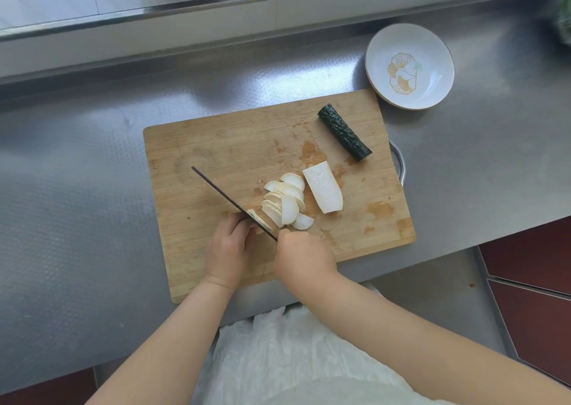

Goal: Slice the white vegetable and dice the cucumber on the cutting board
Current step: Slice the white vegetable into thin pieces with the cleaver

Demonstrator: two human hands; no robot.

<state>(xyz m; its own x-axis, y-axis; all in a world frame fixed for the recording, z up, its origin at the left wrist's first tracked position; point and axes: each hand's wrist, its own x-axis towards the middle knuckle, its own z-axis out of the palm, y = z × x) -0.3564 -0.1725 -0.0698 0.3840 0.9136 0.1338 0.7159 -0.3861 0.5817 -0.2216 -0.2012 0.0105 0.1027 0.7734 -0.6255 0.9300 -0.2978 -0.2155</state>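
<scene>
A wooden cutting board [216, 145] lies on the steel counter. A pile of white half-round slices [285, 202] sits near its middle, with an uncut white half piece [323, 187] flat side up just to the right. A dark green cucumber piece [343, 132] lies at the board's far right. My right hand [304, 258] grips the handle of a knife [228, 199], whose blade runs up and left, edge down. My left hand [230, 247], fingers curled, holds the last small white end piece [255, 216] against the blade.
A white plate [438, 46] with a gold pattern stands beyond the board's far right corner. A metal rim [398, 163] peeks out under the board's right edge. The counter's front edge runs just below the board; a raised ledge lies behind.
</scene>
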